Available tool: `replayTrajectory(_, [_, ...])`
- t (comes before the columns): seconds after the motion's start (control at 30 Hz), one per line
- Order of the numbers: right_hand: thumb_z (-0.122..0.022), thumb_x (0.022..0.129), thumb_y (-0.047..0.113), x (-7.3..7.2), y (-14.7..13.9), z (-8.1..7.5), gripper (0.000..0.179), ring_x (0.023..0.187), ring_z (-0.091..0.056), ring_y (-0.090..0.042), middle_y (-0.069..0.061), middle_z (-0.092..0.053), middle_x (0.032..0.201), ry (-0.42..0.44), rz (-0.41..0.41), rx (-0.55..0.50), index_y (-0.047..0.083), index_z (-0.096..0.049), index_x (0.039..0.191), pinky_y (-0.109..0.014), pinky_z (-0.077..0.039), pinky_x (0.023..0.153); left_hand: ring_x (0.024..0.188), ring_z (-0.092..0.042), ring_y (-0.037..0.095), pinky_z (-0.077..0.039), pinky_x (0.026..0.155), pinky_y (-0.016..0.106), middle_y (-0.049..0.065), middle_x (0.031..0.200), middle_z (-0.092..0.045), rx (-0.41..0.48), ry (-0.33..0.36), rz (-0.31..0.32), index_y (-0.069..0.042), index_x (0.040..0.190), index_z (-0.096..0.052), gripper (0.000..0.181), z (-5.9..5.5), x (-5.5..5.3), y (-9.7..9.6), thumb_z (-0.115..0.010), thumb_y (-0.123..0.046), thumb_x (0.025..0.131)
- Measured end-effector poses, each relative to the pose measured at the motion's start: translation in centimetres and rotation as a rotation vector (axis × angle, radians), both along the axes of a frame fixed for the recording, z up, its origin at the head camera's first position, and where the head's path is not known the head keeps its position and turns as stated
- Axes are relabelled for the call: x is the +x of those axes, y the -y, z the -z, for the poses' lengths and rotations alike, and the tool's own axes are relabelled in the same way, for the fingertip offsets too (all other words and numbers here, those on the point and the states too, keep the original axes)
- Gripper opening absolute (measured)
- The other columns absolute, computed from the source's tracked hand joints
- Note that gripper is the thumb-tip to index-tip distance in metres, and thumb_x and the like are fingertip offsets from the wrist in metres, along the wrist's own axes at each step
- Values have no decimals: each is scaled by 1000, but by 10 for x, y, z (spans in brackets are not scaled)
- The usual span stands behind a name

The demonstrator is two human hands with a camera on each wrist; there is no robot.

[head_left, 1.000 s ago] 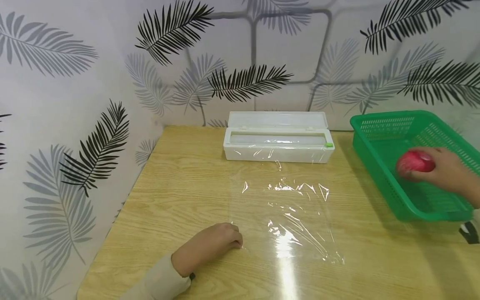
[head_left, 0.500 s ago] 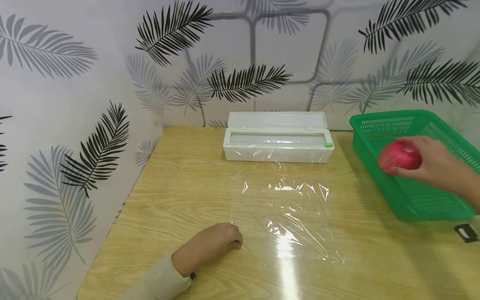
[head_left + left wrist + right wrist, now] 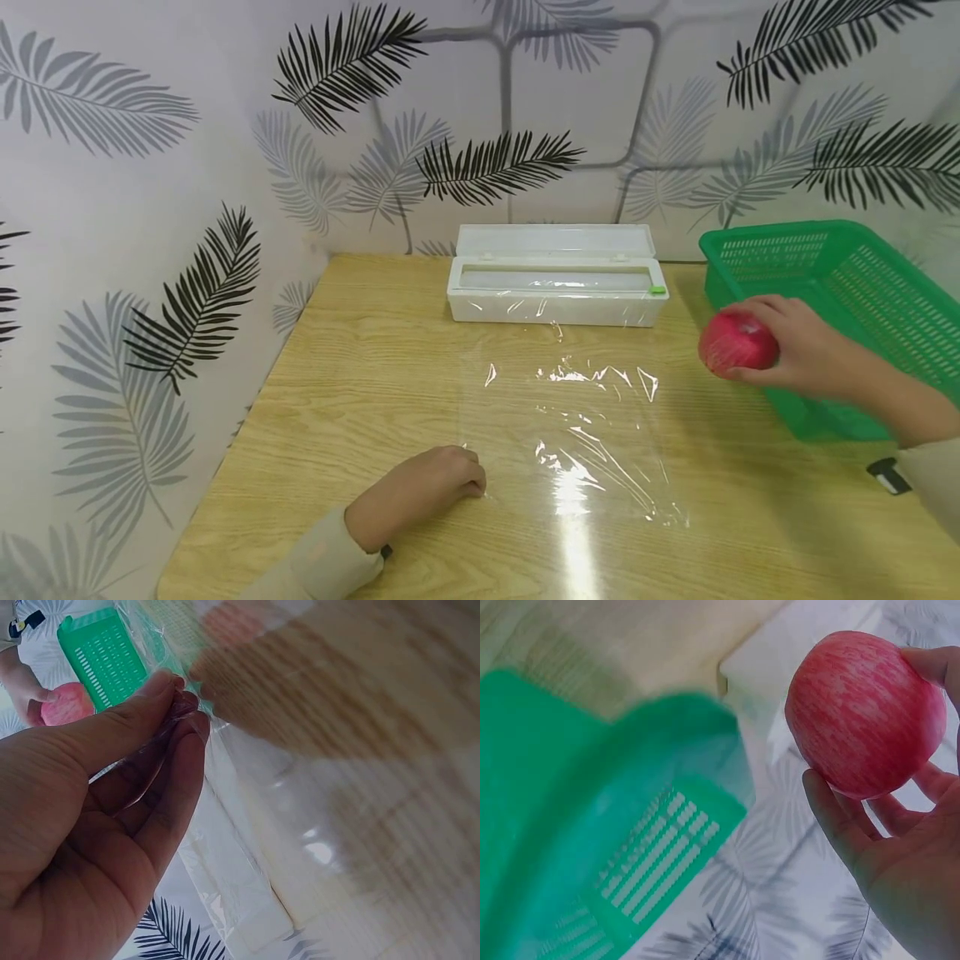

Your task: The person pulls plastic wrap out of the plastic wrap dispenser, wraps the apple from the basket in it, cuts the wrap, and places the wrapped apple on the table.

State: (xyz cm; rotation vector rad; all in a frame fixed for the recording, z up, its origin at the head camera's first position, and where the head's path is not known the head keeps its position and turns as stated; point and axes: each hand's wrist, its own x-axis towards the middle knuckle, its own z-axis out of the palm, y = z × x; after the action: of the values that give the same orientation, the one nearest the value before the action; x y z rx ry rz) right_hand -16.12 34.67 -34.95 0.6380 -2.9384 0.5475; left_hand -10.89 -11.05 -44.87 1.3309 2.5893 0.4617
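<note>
A red apple (image 3: pixel 737 343) is in my right hand (image 3: pixel 806 348), above the left rim of the green basket. In the right wrist view, thumb and fingers curl round the apple (image 3: pixel 862 712). My left hand (image 3: pixel 423 487) rests low over the table at the near left corner of a sheet of clear plastic wrap (image 3: pixel 525 417). Seen from the left wrist, thumb and fingertips pinch the gathered edge of the wrap (image 3: pixel 184 712). The sheet runs across the table to a white wrap dispenser (image 3: pixel 555 308), whose lid stands up.
The green perforated basket (image 3: pixel 795 417) stands at the right of the wooden table (image 3: pixel 360 367). A small green slider (image 3: pixel 657 290) sits at the dispenser's right end. A leaf-patterned wall covering (image 3: pixel 360 192) rises behind and to the left.
My right hand has carried the apple out of the basket, leftward past its left rim. My left hand, the wrap and the dispenser have stayed in place.
</note>
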Motion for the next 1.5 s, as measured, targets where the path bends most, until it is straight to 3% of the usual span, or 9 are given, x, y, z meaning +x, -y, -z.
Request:
replayTrajectory(0.17, [-84, 66, 27, -1, 17, 13, 68, 107, -38, -40, -20, -44, 122, 77, -36, -1, 8, -51, 123, -48, -55, 61, 67, -44, -2, -45, 78, 13, -10, 75, -57, 9, 14, 4, -13, 77, -66, 10, 1, -1, 0, -63, -14, 87])
replayTrajectory(0.33, [-85, 65, 27, -4, 33, 25, 65, 105, -41, -37, -18, -47, 118, 38, -115, -6, 9, -54, 119, -44, -55, 62, 69, -46, -3, -42, 93, 18, -10, 78, -59, 11, 27, 2, -12, 79, -67, 7, 2, -1, 0, -64, -13, 86])
replayTrajectory(0.53, [-85, 64, 28, -11, 54, 36, 66, 106, -43, -32, -13, -50, 115, 17, -201, -17, 11, -54, 120, -40, -55, 66, 71, -48, -4, -41, 95, 18, -10, 80, -60, 8, 28, -6, -12, 81, -68, 6, 2, -1, 1, -64, -13, 86])
replayTrajectory(1.07, [-83, 68, 33, -15, 115, 63, 69, 111, -42, -26, -8, -46, 123, 167, -283, 4, 17, -51, 126, -34, -54, 75, 68, -45, -3, -42, 91, 16, -10, 77, -57, 9, 36, -5, -13, 79, -67, 8, 3, -2, 1, -63, -14, 86])
replayTrajectory(1.5, [-81, 69, 36, -17, 151, 73, 66, 111, -44, -24, -7, -47, 122, 151, -333, -21, 16, -53, 125, -34, -53, 78, 69, -46, -3, -44, 86, 15, -10, 77, -57, -1, 15, -2, -14, 79, -66, 10, 3, -1, 2, -62, -14, 88])
